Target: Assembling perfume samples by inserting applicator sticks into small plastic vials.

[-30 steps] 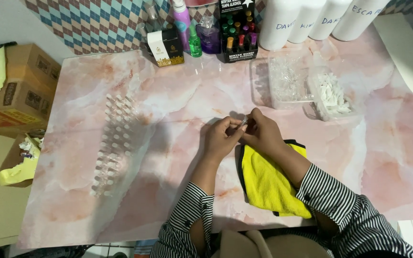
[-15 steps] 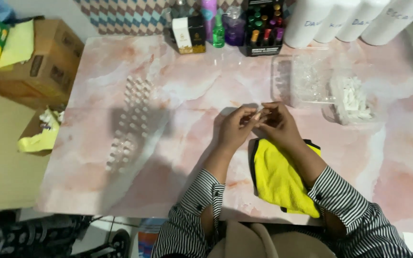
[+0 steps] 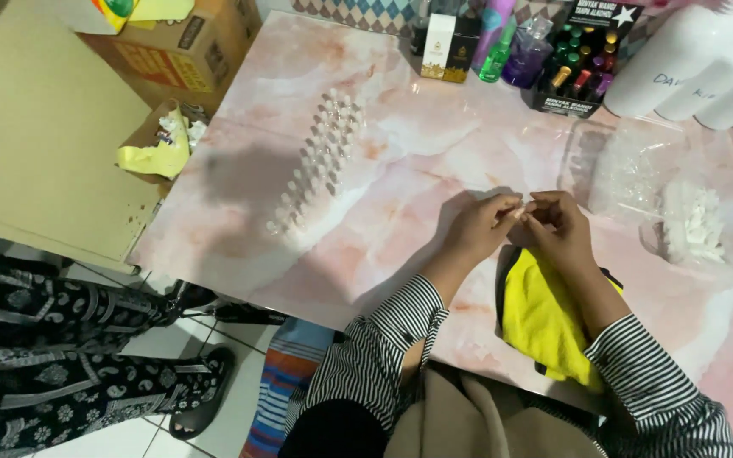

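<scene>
Both hands meet over the pink marble-look counter (image 3: 400,127), a bit in from its near edge. The left hand (image 3: 478,231) and right hand (image 3: 563,231) have their fingertips pinched together on some tiny object (image 3: 523,209), and honestly it's too small to tell what it is, just a pale speck between the fingers. So both sets of fingers are nearly closed around that one little thing, held just above the counter. Right under the right wrist sits a yellow cloth (image 3: 545,318) that reaches the near edge. To the left there's open counter, then rows of small clear vials (image 3: 320,161) standing well apart from the hands. On the right, a clear plastic bag (image 3: 638,174) and a heap of small white caps (image 3: 696,227) lie near the right hand. White bottles (image 3: 680,55) and a rack of little coloured bottles (image 3: 583,68) line the far edge.
</scene>
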